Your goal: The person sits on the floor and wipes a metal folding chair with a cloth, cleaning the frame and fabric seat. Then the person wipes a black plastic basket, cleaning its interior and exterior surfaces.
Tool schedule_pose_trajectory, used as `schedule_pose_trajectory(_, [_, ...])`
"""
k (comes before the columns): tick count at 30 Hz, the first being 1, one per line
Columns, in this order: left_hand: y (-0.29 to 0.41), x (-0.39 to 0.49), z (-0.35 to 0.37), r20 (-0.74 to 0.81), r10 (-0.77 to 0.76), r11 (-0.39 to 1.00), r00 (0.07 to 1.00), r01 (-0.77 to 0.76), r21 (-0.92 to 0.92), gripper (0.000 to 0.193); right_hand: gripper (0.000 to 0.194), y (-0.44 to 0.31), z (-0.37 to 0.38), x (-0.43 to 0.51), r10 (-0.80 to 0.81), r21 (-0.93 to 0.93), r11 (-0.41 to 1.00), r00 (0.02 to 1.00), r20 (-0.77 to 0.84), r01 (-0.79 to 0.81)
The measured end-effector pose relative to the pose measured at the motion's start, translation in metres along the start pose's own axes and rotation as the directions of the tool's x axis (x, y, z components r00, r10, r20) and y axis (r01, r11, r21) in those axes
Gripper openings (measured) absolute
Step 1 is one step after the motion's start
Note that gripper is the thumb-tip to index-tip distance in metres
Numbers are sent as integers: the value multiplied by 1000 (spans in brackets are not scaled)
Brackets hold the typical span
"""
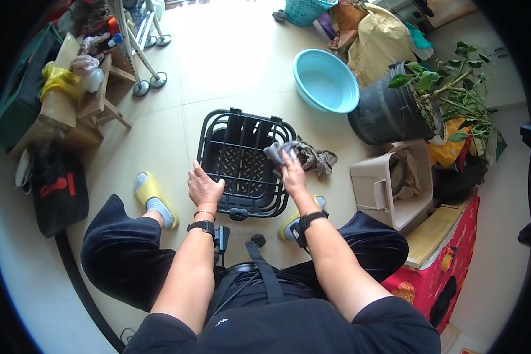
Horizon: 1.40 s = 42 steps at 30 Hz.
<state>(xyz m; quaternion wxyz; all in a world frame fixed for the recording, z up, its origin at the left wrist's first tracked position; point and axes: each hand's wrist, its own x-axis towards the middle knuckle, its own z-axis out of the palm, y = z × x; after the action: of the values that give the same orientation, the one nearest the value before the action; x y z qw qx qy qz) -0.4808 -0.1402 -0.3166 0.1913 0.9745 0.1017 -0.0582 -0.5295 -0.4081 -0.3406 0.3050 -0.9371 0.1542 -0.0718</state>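
Observation:
A black plastic basket [243, 166] with slatted sides and a patterned, perforated bottom stands on the tiled floor before me. My left hand [205, 186] grips its left rim near the front corner. In my right hand [292, 172] is a bunched grey cloth [278, 155], pressed to the basket's right side. A second crumpled cloth, grey-brown [321, 159], lies on the floor just right of the basket. Beyond it to the right stands a light blue plastic basin [326, 82]; its inside looks pale, and whether it holds water I cannot tell.
Right: a black bucket with a leafy plant [387, 108] and a beige bin on its side [367, 190]. Left: a wooden stool [98, 99], metal legs with round feet [150, 79] and a black bag [59, 199]. My slippered feet flank the basket.

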Motion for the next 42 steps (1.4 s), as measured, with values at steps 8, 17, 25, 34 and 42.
schedule_pose_trajectory(8, [2,-3,-2,-22,6,1000,1000,-6,-7,94,49,-21,-35,-96,29,-83,997,953,302,-4])
schedule_pose_trajectory(17, [-1,-3,-3,-12,19,999,1000,-19,-26,97,36,-52,-76,-86,229,-63,967,732,641,-247])
schedule_pose_trajectory(25, [-4,-2,-1,-12,19,999,1000,-20,-29,100,40,-51,-105,81,292,-322,905,956,-6,-278])
schedule_pose_trajectory(34, [-3,-1,0,-12,8,999,1000,-9,-39,101,30,-6,-53,132,-141,-463,844,946,292,269])
schedule_pose_trajectory(42, [-7,3,4,43,39,997,998,-36,-72,106,50,-6,-84,161,323,157,809,652,686,-566])
